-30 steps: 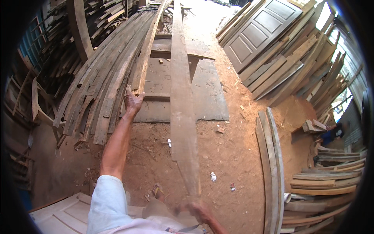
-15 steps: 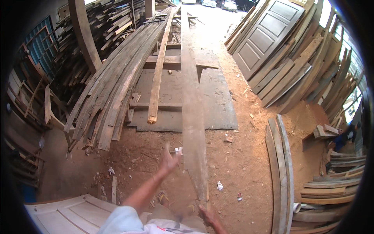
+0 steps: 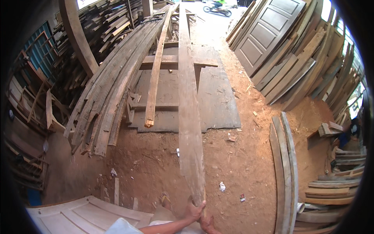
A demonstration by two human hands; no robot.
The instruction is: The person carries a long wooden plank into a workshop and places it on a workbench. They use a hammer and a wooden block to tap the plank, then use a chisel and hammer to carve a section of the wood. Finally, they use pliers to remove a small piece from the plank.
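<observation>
our fingers are closed around the near end of a long plank [image 3: 189, 117]: the left hand [image 3: 193, 210] wraps it from the left, and the right hand [image 3: 206, 223] clamps just below, the two touching at the bottom edge of the view. the plank is grey-brown, rough-sawn, weathered, broad in its middle and tapering toward our grip. it runs straight away from us over red dirt ground [image 3: 241, 163] and across a flat grey sheet [image 3: 218, 101] lying on that ground. just to its left a narrower board [image 3: 156, 78] lies on the same sheet, its near end splintered. further left a stack of long curved planks [image 3: 113, 89] leans down to the ground. to the right, three bowed boards [image 3: 284, 167] lie side by side, and a brown panelled door [image 3: 269, 35] leans against slanted timber. a white panelled door [image 3: 78, 216] lies by our left. our left forearm comes in low from the bottom edge, nearly level, in a pale sleeve [image 3: 122, 227].
</observation>
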